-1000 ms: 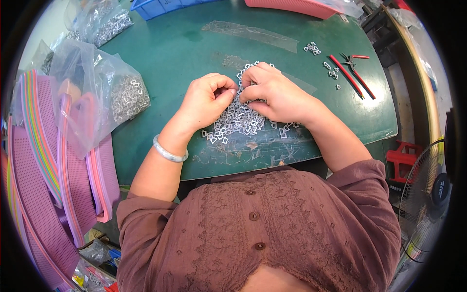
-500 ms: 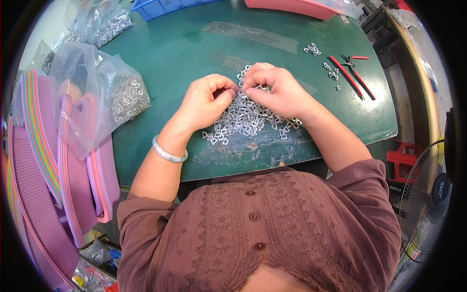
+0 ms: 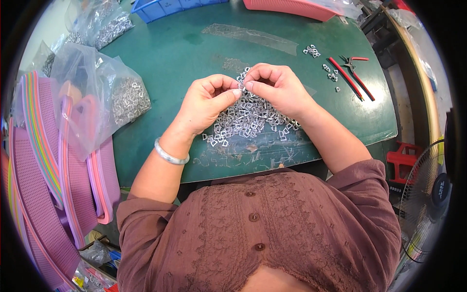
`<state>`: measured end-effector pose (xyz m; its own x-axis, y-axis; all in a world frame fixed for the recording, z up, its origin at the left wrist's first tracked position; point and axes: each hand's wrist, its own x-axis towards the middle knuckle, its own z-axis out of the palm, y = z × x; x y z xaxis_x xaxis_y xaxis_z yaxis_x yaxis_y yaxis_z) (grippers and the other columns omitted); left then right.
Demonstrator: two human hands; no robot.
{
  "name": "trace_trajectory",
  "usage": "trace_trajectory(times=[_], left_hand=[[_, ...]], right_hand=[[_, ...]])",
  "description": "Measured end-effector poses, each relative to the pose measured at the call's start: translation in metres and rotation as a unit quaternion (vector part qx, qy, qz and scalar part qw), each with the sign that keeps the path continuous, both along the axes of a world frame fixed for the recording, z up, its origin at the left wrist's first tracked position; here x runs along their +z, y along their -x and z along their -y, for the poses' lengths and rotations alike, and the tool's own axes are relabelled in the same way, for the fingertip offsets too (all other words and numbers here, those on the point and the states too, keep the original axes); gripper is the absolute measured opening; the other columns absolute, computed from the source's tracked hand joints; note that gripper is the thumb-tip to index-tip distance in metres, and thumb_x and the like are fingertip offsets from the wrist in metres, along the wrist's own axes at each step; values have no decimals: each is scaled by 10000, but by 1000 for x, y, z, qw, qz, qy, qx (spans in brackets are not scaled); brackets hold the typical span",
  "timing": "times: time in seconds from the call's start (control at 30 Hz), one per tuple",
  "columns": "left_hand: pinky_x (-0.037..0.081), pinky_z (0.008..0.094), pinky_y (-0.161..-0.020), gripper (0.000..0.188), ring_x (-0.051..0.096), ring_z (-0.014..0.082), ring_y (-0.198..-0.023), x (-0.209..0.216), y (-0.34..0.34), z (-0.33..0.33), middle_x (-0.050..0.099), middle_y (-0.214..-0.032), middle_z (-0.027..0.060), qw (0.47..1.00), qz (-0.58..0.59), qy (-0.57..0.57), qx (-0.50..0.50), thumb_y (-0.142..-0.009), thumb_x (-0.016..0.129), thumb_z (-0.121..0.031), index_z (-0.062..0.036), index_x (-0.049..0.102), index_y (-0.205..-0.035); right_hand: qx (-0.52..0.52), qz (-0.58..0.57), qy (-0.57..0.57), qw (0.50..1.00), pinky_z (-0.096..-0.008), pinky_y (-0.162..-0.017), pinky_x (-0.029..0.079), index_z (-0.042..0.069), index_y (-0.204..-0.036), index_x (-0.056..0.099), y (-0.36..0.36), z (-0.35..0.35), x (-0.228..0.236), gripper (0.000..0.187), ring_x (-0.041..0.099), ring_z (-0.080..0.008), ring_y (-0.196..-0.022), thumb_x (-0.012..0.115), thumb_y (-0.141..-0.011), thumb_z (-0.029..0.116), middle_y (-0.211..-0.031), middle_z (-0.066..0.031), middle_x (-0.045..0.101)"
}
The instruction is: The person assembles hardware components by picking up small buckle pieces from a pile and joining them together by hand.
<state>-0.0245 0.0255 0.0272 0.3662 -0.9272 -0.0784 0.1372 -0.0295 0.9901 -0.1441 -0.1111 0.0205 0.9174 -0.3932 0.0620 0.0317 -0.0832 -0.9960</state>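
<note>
Over a heap of small silver frame-shaped metal pieces on the green tabletop, my two hands meet fingertip to fingertip. My left hand, with a pale bangle on its wrist, is closed in a pinch between thumb and forefinger. Opposite it, my right hand pinches as well. A small metal frame piece shows between the fingertips of both hands; its exact outline is too small to make out. Part of the heap lies hidden under the hands.
Red-handled pliers lie at the right, beside several loose metal pieces. On the left sit a plastic bag of metal pieces and purple perforated baskets. A blue crate and a pink basket stand at the far edge. A fan is right.
My left hand has turned slightly, its thumb now straighter. The right hand's fingers have shifted a little, and a small gap with a metal piece shows between the fingertips.
</note>
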Motion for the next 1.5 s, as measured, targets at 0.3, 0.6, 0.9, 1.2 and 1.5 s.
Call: trace_trajectory(times=[0.3, 0.6, 0.9, 1.2, 1.5], left_hand=[[356, 165, -529, 79, 441, 34, -582, -8, 6, 3, 514, -668, -21, 999, -11, 14, 36, -798, 546, -98, -26, 549, -831], [363, 169, -540, 84, 438, 33, -590, -6, -1, 1, 504, -677, -34, 998, 23, -33, -42, -816, 532, -113, -31, 548, -825], [386, 172, -562, 107, 462, 42, -602, 1, 2, 0, 530, -700, -20, 1000, -23, -15, -12, -802, 559, -115, -25, 556, -860], [372, 164, -524, 86, 453, 37, -574, -3, 0, 1, 524, -684, -17, 1000, -18, 4, 13, -804, 552, -105, -32, 549, -850], [339, 157, -510, 73, 417, 20, -573, -7, 1, 2, 499, -693, -36, 998, 64, 24, 6, -814, 533, -84, -16, 541, -841]], right_hand=[[1, -20, 77, 997, -213, -577, 421, -4, -800, 580, 1, -2, 5, 146, 480, -57, -630, 578, -755, 135, -683, -13, 549], [41, 101, 276, 955, -263, -582, 438, 30, -842, 594, -1, 2, 6, 111, 538, -162, -653, 575, -738, 63, -729, -65, 561], [22, 44, 160, 986, -229, -608, 440, 15, -842, 590, 2, -3, 13, 94, 536, -107, -663, 575, -751, 37, -735, -39, 578], [20, 26, -15, 999, -191, -613, 426, -7, -847, 583, -1, -2, 4, 99, 487, -43, -658, 580, -767, 52, -722, 17, 553], [21, -26, 18, 999, -187, -535, 376, -13, -821, 585, 0, 3, 2, 159, 436, -34, -603, 561, -787, 141, -653, 22, 523]])
